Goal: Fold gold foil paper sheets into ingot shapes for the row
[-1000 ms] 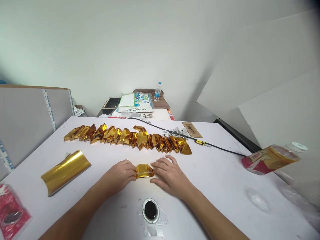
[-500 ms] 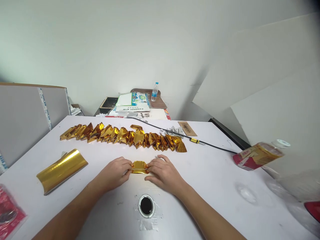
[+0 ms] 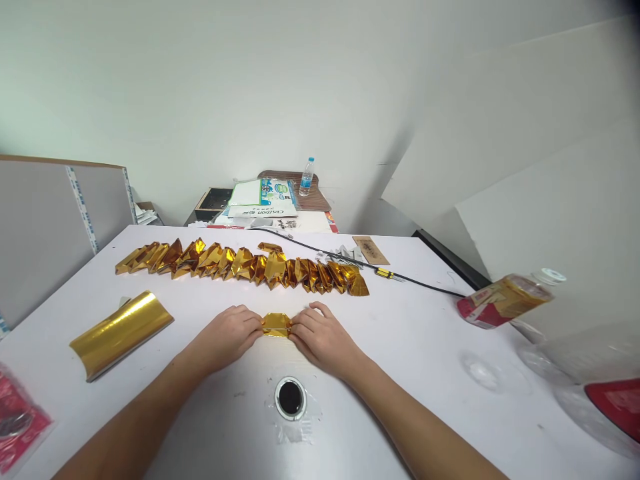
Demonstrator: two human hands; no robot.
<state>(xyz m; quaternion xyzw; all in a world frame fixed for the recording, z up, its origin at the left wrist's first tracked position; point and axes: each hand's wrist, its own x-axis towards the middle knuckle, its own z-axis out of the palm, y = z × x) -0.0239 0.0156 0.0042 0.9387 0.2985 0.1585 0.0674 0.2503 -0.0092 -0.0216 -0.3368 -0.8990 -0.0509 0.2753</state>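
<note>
A small piece of folded gold foil paper [image 3: 276, 324] lies on the white table between my hands, a crease line running across it. My left hand [image 3: 235, 335] pinches its left end, and my right hand [image 3: 323, 339] pinches the right end, fingers bent over the edge. Beyond them stretches a row of folded gold paper pieces [image 3: 243, 263], packed side by side. To the left rests a curved stack of gold foil sheets [image 3: 121, 335]. The fingertips partly cover both ends of the held paper.
A round dark cable hole [image 3: 291, 398] with clear tape sits in front of my hands. A black cable [image 3: 425, 285] crosses the back right, near a tilted drink bottle [image 3: 505, 300]. A pink packet [image 3: 20, 423] lies at the left edge; a water bottle [image 3: 307, 179] stands behind.
My right thumb has come in from below to the paper's right end. The foil's front flap looks more folded. The whole view has shifted slightly.
</note>
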